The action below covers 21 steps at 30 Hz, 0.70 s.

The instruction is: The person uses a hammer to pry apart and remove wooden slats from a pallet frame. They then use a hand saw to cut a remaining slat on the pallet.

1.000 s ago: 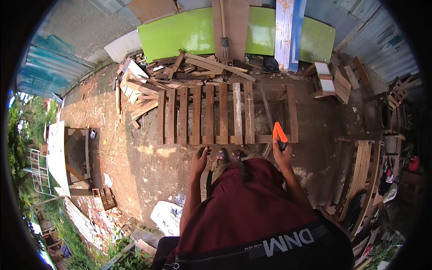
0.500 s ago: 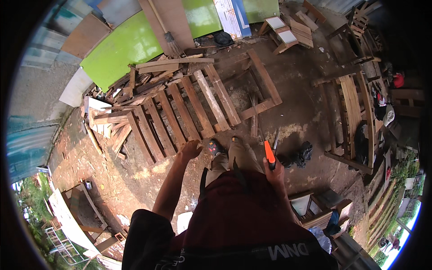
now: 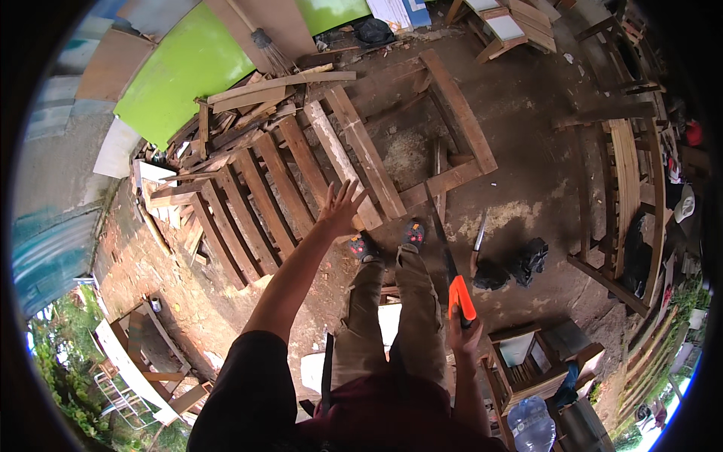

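My left hand [image 3: 343,207] reaches forward with its fingers spread, holding nothing. It appears over the near ends of the slats of a wooden frame [image 3: 265,181]; I cannot tell whether it touches them. In my right hand [image 3: 464,337] is a hand saw [image 3: 462,297] with an orange and black handle. Its dark, narrow blade points away from me, and the tip overlaps the frame's near rail. One pale, worn slat [image 3: 331,151] stands out among the brown ones, just beyond my left fingers.
A long blade [image 3: 479,232] with a dark handle lies on the ground at right, near black plastic bags [image 3: 532,256]. Scrap wood [image 3: 248,124] is heaped behind the frame, below a broom [image 3: 265,47]. Wooden furniture frames [image 3: 621,196] stand at far right, a clear plastic bottle [image 3: 532,423] at lower right.
My left hand has moved forward and right, and its fingers have spread. The saw has swung slightly, still in my right hand. My view has shifted, showing more of my legs.
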### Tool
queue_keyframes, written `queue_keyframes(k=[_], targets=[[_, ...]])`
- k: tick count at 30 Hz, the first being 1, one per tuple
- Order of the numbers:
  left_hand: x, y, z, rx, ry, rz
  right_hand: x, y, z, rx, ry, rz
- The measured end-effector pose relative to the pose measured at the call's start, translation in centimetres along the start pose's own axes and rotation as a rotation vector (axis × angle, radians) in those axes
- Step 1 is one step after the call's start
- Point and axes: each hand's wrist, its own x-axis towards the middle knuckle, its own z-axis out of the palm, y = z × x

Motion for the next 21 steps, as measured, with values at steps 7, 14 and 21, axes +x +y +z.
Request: queue_keyframes(k=[7, 14, 21], targets=[[15.3, -2.9, 0.6, 0.508, 0.061, 0.425, 1.1, -0.9, 3.4, 0.652, -0.268, 0.978], [16.7, -3.6, 1.4, 0.389, -0.002, 0.643, 2.9, 0.3, 0.6, 0.611, -0.329, 0.910], [8.1, -1.2, 2.1, -0.034, 0.205, 0.239, 3.9, 2.9, 1.7, 0.622, -0.205, 0.885]])
